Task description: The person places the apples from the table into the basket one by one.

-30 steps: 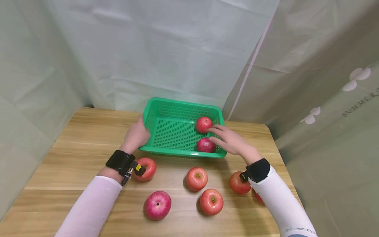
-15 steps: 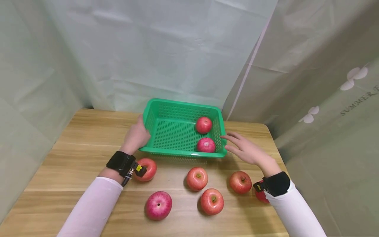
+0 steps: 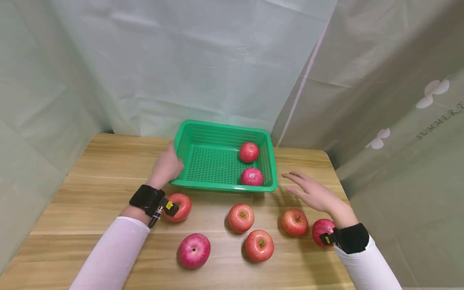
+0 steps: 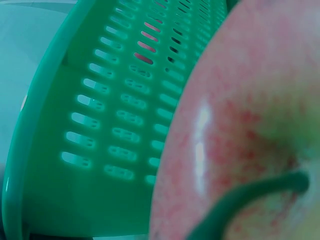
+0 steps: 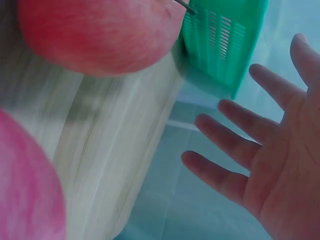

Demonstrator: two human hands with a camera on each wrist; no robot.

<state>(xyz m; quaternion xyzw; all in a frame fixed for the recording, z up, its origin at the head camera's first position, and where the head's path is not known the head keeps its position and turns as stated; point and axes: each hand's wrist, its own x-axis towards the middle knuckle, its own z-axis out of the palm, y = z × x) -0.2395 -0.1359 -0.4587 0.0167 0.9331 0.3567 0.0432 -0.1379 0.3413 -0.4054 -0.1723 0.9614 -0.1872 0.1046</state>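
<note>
A green slotted plastic basket [image 3: 217,185] stands at the back of the table. My left hand [image 3: 166,166] grips its left rim; the fingertips are hidden from the head camera. Two apples lie in the basket's right side, a red one [image 3: 249,152] at the back and a pinker one [image 3: 251,177] in front. To the right of the basket, apart from it, my right hand [image 3: 314,194] hovers with spread fingers and holds nothing. In the left wrist view an apple [image 4: 240,125] fills the right half, near the basket wall [image 4: 75,195].
More apples lie on the wooden table [image 3: 119,193]: one [image 3: 183,207] under the left wrist, a pink one [image 3: 193,251] at the front, two near the middle [image 3: 241,218], one at right [image 3: 294,222], and one [image 3: 320,230] beside the right wrist. Curtains [image 3: 199,68] surround the table.
My right hand has drawn back from over the apples in the basket, moving right and toward me past the rim. The left hand stays on the rim, and the basket has not visibly moved.
</note>
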